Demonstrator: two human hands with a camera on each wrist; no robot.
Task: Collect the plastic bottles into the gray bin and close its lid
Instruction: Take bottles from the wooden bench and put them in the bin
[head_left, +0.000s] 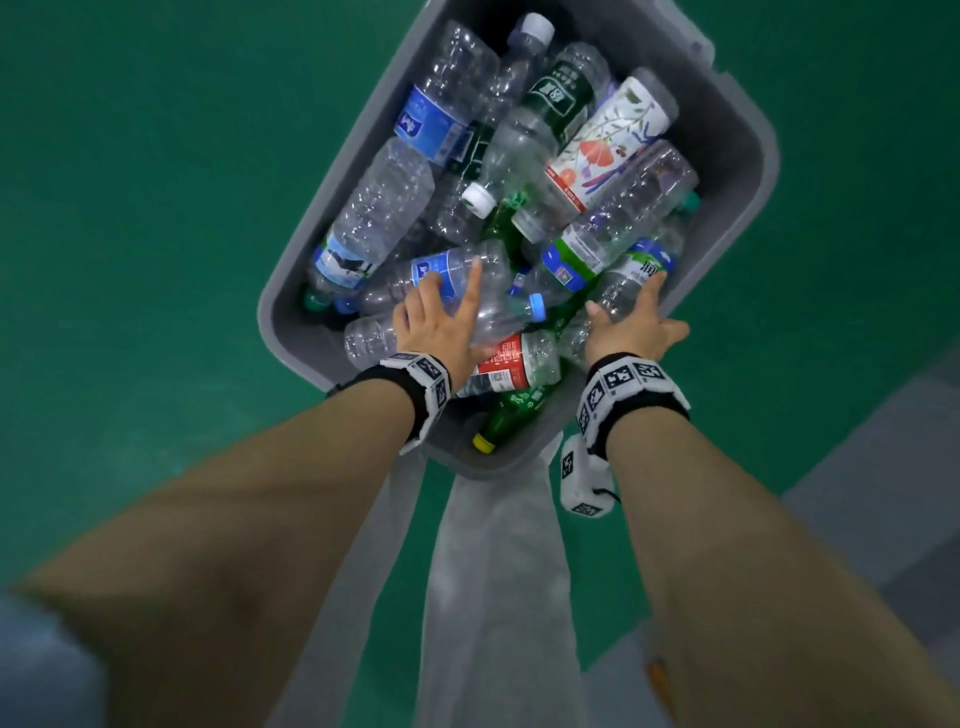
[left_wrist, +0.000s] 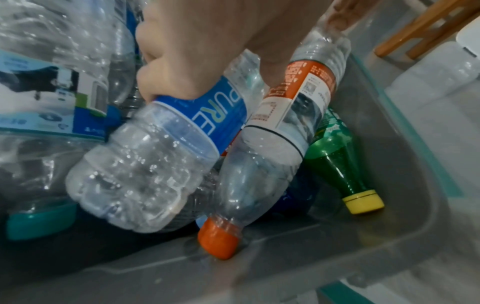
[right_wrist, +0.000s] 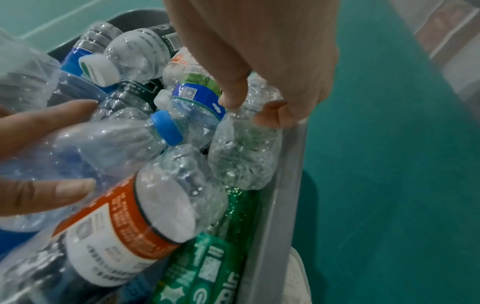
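The gray bin (head_left: 748, 140) stands on the green floor, heaped with several empty plastic bottles. My left hand (head_left: 447, 312) grips a clear bottle (left_wrist: 155, 164) with a blue label and a blue cap (right_wrist: 166, 127); it lies on the heap near the bin's near end. My right hand (head_left: 631, 322) pinches a crumpled clear bottle (right_wrist: 241, 156) that lies against the bin's right wall (right_wrist: 280, 185). Under both hands sit an orange-labelled bottle (left_wrist: 293, 98) and a green bottle (left_wrist: 335, 156) with a yellow cap. I see no lid over the bin.
Green floor (head_left: 156, 208) surrounds the bin, with a grey strip (head_left: 883, 467) at the lower right. A pale grey shape (head_left: 493, 571) runs from the bin's near end toward me. A white shoe (right_wrist: 298, 277) stands beside the bin's right wall.
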